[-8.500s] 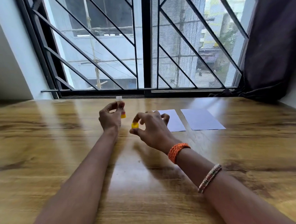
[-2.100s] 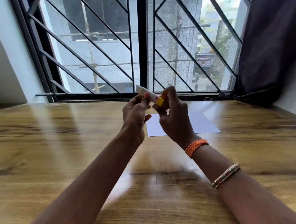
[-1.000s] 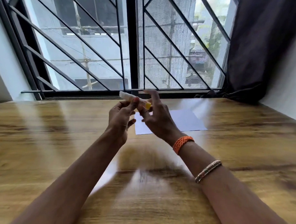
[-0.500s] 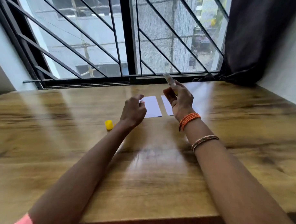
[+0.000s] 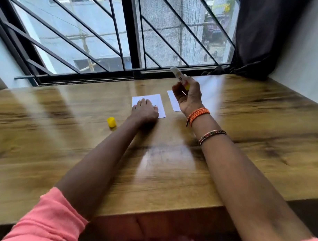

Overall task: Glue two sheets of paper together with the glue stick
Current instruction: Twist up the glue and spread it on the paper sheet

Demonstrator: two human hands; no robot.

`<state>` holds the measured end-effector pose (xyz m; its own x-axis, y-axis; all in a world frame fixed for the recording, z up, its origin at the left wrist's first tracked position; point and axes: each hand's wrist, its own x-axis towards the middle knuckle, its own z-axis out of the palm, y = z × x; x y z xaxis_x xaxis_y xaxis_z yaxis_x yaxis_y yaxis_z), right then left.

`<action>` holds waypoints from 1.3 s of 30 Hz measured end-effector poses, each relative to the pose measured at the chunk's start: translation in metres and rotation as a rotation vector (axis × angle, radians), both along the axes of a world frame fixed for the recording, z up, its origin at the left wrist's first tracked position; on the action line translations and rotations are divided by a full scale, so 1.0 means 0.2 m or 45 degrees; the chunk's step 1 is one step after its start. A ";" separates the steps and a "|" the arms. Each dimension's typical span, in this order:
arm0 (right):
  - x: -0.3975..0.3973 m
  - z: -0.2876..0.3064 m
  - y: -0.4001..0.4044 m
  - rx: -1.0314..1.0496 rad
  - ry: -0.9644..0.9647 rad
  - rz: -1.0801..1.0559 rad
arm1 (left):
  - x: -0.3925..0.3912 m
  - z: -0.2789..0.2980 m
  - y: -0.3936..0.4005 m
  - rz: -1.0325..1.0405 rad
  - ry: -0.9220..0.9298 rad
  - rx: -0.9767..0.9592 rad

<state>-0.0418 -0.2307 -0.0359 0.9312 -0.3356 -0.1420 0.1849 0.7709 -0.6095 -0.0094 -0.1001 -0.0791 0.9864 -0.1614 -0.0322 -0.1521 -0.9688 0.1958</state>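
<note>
Head view: my left hand point(image 5: 145, 111) lies palm-down with fingers spread flat on the near part of the left sheet point(image 5: 156, 103), pinning it to the wooden table point(image 5: 63, 144). My right hand point(image 5: 188, 96) is raised above the right sheet point(image 5: 173, 101), fingers curled and pinching the glue stick point(image 5: 179, 77), which points up and away toward the window frame point(image 5: 132, 47); the stick does not touch either sheet. The yellow cap point(image 5: 111, 122) stands on the table just left of my left wrist, so the stick is uncapped. I judge the step in hand to be glue application, not yet begun. The next move calls for turning the tip downward and lowering it onto the exposed far part of the pinned sheet, then stroking across it. The two sheets lie side by side with a narrow gap, well back from the near table edge point(image 5: 151, 208). Open tabletop extends widely to left and right; the dark curtain point(image 5: 265, 34) hangs at the far right corner.
</note>
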 end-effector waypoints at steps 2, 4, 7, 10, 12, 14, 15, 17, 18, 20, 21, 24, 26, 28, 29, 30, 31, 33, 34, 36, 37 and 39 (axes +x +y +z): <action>-0.02 0.00 0.02 -0.051 0.012 0.030 | -0.07 0.00 0.04 -0.036 0.026 0.014; -0.04 -0.01 0.05 -0.098 0.006 0.058 | -0.16 0.01 0.08 -0.069 0.039 0.020; -0.07 -0.01 0.06 -0.117 -0.006 0.068 | -0.29 0.01 0.11 -0.122 0.076 0.041; -0.13 0.00 0.03 -0.160 -0.024 0.085 | -0.40 0.02 0.10 -0.211 0.122 0.061; -0.17 0.00 0.00 -0.178 -0.058 0.095 | -0.47 0.04 0.06 -0.315 0.170 0.054; -0.19 0.01 -0.05 -0.204 -0.093 0.126 | -0.52 0.06 0.02 -0.468 0.223 0.047; -0.20 0.01 -0.09 -0.245 -0.096 0.156 | -0.54 0.07 0.00 -0.536 0.223 0.039; -0.21 0.01 -0.16 -0.369 -0.083 0.220 | -0.54 0.06 -0.02 -0.596 0.117 -0.081; -0.21 0.00 -0.20 -0.425 -0.079 0.245 | -0.54 0.04 -0.01 -0.562 -0.002 -0.216; -0.22 -0.01 -0.26 -0.506 -0.082 0.287 | -0.50 0.02 0.01 -0.317 -0.307 -0.392; -0.22 -0.01 -0.28 -0.526 -0.083 0.301 | -0.47 0.02 0.03 -0.161 -0.405 -0.328; -0.20 -0.02 -0.31 -0.518 -0.078 0.313 | -0.36 0.05 0.09 0.189 -0.213 0.000; -0.18 -0.02 -0.29 -0.564 -0.073 0.327 | -0.32 0.09 0.09 0.290 -0.070 0.045; -0.15 -0.02 -0.26 -0.570 -0.070 0.347 | -0.29 0.11 0.08 0.317 -0.020 0.061; -0.14 -0.01 -0.25 -0.558 -0.059 0.338 | -0.28 0.12 0.07 0.318 0.001 0.048; -0.13 -0.01 -0.24 -0.540 -0.045 0.326 | -0.27 0.12 0.07 0.315 0.023 0.026; -0.11 -0.01 -0.23 -0.525 -0.042 0.331 | -0.26 0.12 0.07 0.314 0.033 0.004; -0.08 0.00 -0.21 -0.512 -0.040 0.358 | -0.25 0.11 0.08 0.321 0.051 -0.072; -0.06 -0.01 -0.20 -0.497 -0.037 0.364 | -0.25 0.10 0.08 0.316 0.054 -0.142; -0.04 0.00 -0.18 -0.459 -0.044 0.384 | -0.24 0.09 0.09 0.238 0.010 -0.359; -0.03 0.00 -0.17 -0.454 -0.047 0.397 | -0.25 0.10 0.10 0.143 -0.030 -0.527; -0.03 0.01 -0.15 -0.474 -0.062 0.415 | -0.24 0.14 0.12 -0.131 -0.084 -0.821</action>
<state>-0.0475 -0.2611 -0.0337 0.9987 -0.0455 -0.0213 0.0058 0.5252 -0.8509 -0.0566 -0.0766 -0.0513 0.9615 -0.2215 0.1628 -0.2694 -0.6404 0.7193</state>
